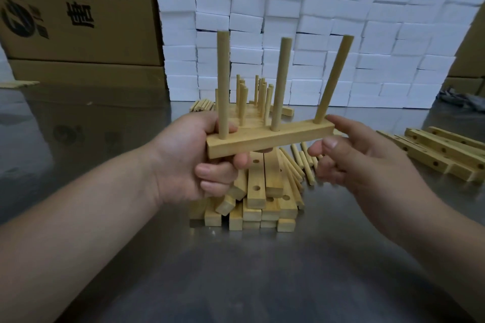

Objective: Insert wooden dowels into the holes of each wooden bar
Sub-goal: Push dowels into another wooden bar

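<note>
My left hand [194, 157] grips the left end of a wooden bar [270, 139] and holds it level above the table. Three dowels stand in its holes: a left dowel [223, 81], a middle dowel [280, 81] and a right dowel [333, 76] that leans to the right. My right hand [362, 157] hovers at the bar's right end with relaxed fingers, its forefinger next to the base of the right dowel, holding nothing. Below lie a pile of empty bars [257, 199] with holes and loose dowels [299, 165].
Finished bars with upright dowels [252, 102] stand behind the held bar. More bars with holes [446, 149] lie at the right. A wall of white foam blocks [315, 42] and cardboard boxes [73, 13] close off the back of the steel table [236, 270].
</note>
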`<state>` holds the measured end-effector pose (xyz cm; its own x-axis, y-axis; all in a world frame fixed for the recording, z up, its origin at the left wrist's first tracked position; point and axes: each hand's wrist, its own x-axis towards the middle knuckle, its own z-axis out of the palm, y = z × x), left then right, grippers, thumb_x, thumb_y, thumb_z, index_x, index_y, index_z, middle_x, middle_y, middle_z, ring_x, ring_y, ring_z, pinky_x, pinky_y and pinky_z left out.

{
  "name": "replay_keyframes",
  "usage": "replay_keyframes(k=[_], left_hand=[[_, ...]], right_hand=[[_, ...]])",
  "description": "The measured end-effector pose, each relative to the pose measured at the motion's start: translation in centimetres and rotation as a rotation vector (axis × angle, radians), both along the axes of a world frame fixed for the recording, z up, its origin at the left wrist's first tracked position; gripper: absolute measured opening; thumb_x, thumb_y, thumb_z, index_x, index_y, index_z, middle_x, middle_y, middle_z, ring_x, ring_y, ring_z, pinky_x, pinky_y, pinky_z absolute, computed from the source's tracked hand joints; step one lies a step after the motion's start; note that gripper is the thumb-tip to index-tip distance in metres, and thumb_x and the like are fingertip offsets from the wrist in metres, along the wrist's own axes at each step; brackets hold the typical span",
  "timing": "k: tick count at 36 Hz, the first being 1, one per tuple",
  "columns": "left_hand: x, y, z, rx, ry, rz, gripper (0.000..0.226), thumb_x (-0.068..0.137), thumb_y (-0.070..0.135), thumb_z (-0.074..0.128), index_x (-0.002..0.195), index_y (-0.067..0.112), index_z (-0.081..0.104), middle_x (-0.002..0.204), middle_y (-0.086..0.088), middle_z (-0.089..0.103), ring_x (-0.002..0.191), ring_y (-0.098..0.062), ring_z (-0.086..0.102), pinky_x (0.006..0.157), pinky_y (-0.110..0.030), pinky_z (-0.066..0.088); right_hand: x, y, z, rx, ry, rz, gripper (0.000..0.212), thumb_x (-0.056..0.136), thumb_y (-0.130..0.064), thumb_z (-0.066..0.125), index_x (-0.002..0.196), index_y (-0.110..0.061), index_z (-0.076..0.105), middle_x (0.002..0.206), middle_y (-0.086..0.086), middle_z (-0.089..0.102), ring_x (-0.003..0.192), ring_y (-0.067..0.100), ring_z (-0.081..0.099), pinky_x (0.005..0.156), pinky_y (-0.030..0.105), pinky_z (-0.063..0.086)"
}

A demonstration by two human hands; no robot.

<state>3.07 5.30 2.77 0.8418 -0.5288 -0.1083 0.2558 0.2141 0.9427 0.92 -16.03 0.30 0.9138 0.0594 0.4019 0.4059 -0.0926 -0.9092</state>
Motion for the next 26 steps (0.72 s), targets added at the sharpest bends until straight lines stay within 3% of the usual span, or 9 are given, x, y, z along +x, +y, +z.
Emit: replay_keyframes(k=[4,10,12,14,16,20,22,24,26], left_hand=[[0.1,0.5,0.4,0.017,0.011,-0.017,0.035,0.074,0.025,0.037,0.097,0.002,0.050,0.041,-0.002,0.045,0.024,-0.005,0.027,0.032,-0.013,0.019],[0.1,0.6,0.4,0.048,0.045,-0.059,0.036,0.078,0.027,0.038,0.100,0.002,0.051,0.040,-0.002,0.045,0.024,-0.005,0.027,0.031,-0.011,0.021],[0.3,0.4,0.3,0.069,0.011,0.033,0.042,0.089,0.031,0.033,0.081,0.001,0.060,0.045,-0.006,0.051,0.024,-0.006,0.027,0.030,-0.011,0.022],[0.9,0.3,-0.1,0.164,-0.105,0.231,0.053,0.096,0.038,0.027,0.077,0.009,0.067,0.053,-0.010,0.059,0.027,-0.008,0.025,0.032,-0.013,0.023],[1.1,0.1,-0.5,0.309,-0.278,0.442,0.045,0.097,0.041,0.029,0.092,0.011,0.062,0.061,-0.010,0.066,0.031,-0.012,0.028,0.036,-0.018,0.026],[1.1,0.2,-1.4,0.608,-0.710,0.597,0.016,0.090,0.039,0.047,0.084,0.036,0.062,0.059,0.013,0.064,0.042,-0.002,0.049,0.044,-0.017,0.041],[1.0,0.2,-1.6,0.683,-0.778,0.585,0.010,0.085,0.037,0.056,0.082,0.047,0.055,0.061,0.030,0.060,0.054,0.010,0.055,0.047,-0.007,0.039],[1.4,0.3,-1.9,0.716,-0.790,0.612,0.018,0.084,0.035,0.062,0.084,0.052,0.055,0.070,0.028,0.061,0.063,0.012,0.056,0.056,-0.008,0.038],[1.6,0.5,-2.1,0.716,-0.780,0.620,0.025,0.084,0.031,0.064,0.103,0.047,0.060,0.081,0.023,0.059,0.068,0.006,0.056,0.064,-0.012,0.040]], right_hand=[[0.3,-0.1,-0.1,0.060,0.003,0.002,0.046,0.059,-0.037,0.062,0.104,-0.030,0.055,0.068,-0.006,0.067,0.057,0.005,0.058,0.067,0.034,0.047],[0.6,-0.4,-0.5,0.066,0.048,0.027,0.054,0.064,-0.037,0.060,0.113,-0.013,0.062,0.060,-0.007,0.054,0.054,0.005,0.051,0.061,0.026,0.042],[0.8,-0.5,-0.5,0.084,0.047,0.029,0.036,0.070,-0.034,0.060,0.099,-0.013,0.068,0.059,-0.005,0.052,0.053,0.006,0.050,0.062,0.028,0.043],[1.1,-0.5,-0.6,0.135,0.048,0.009,0.014,0.081,-0.023,0.059,0.083,-0.015,0.071,0.059,-0.004,0.052,0.052,0.006,0.048,0.058,0.024,0.046],[1.4,-0.7,-0.8,0.192,0.055,-0.040,0.020,0.087,-0.015,0.057,0.075,-0.018,0.073,0.058,-0.005,0.054,0.052,0.005,0.049,0.055,0.019,0.048],[1.7,-0.9,-1.0,0.201,0.060,-0.094,0.023,0.088,-0.019,0.057,0.072,-0.023,0.072,0.056,-0.009,0.054,0.049,0.002,0.050,0.064,0.027,0.045],[1.8,-0.9,-1.1,0.188,0.051,-0.106,0.026,0.089,-0.020,0.057,0.071,-0.029,0.073,0.055,-0.010,0.055,0.050,0.001,0.050,0.067,0.028,0.045],[1.7,-0.9,-1.1,0.171,0.045,-0.116,0.024,0.089,-0.020,0.057,0.073,-0.029,0.073,0.057,-0.009,0.056,0.052,0.002,0.052,0.067,0.028,0.046],[1.7,-0.8,-1.1,0.166,0.038,-0.131,0.020,0.089,-0.019,0.057,0.076,-0.023,0.072,0.059,-0.009,0.057,0.054,0.002,0.052,0.065,0.026,0.048]])
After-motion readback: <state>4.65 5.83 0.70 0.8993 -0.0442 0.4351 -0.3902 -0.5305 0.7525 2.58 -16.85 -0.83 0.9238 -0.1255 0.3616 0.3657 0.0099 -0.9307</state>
